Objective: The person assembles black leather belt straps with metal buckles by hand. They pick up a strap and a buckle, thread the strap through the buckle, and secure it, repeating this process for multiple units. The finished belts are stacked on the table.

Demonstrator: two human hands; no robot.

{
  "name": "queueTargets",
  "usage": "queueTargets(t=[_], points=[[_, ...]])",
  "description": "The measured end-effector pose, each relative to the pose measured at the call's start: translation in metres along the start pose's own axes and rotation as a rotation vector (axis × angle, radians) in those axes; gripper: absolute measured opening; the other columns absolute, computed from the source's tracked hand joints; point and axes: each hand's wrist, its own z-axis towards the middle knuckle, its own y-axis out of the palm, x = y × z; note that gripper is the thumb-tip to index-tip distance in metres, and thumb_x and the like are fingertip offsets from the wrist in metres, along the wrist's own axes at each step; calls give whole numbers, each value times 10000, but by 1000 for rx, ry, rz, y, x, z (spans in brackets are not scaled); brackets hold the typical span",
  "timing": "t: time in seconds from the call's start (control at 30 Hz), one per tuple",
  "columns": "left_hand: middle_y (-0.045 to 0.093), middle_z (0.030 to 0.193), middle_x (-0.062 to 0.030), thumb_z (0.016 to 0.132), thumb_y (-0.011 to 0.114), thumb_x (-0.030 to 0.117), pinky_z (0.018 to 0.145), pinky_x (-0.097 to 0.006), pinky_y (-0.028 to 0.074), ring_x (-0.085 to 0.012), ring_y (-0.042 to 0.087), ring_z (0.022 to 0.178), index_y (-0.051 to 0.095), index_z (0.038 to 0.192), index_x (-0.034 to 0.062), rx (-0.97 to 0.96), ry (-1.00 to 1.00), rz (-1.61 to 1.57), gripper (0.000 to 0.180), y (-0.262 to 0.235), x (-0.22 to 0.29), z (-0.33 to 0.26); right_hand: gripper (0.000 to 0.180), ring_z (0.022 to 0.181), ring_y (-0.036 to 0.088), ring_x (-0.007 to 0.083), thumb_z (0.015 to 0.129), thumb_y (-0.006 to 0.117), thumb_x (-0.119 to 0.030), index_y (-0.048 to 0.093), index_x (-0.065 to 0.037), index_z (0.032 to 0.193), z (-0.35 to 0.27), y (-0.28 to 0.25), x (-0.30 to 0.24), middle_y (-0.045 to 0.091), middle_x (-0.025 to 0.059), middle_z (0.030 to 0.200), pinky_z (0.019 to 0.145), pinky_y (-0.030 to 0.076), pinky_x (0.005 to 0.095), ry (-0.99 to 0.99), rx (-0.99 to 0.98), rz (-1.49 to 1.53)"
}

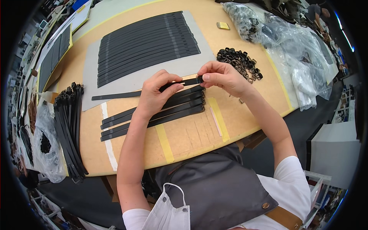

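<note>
Hands [184,86] pinching black strap [115,95], strap end hidden

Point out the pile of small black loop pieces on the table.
In the head view, the pile of small black loops lies on the table right of centre, just beyond the right hand, beside the clear plastic bags.

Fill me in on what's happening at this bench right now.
A person at a round wooden table holds one black strap across both hands: the left hand grips its middle, and the right hand pinches its end. A few more straps lie just below the hands. A larger row rests on a grey sheet, a heap of small black buckles sits to the right, and a finished-looking bundle lies at the left edge.
</note>
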Motion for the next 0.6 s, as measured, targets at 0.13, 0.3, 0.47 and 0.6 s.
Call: queueTargets(t=[0.13,0.3,0.47,0.6], points=[[731,951,-26,917,804,68,778,-254,536,-94,662,863,760,1045,-2,14,-96,14,153,-1,3,-2,191,949,718,105,974,737,-98,688,-42,1150,1,11,15,712,26,1074,916,590,274,-51,20,112],[762,949,-36,920,803,63,782,-257,557,-90,694,867,753,1091,0,-14,-172,-85,189,2,5,-4,213,962,703,99,952,749,-55,673,-30,1149,7,21,30,703,31,1096,887,580,261,-107,63,54],[766,941,-62,878,833,72,758,-276,554,-124,696,832,738,1143,19,-57,-71,-69,287,10,20,-4,289,993,672,89,947,762,-56,640,-22,1207,14,47,38,689,38,1119,906,569,263,-152,95,-10],[744,885,-63,863,847,90,708,-273,538,-137,672,769,734,1100,20,-53,-35,14,271,11,12,-8,281,981,674,91,1003,722,-124,644,-16,1250,7,38,29,710,34,1110,859,575,268,-152,67,-61]])
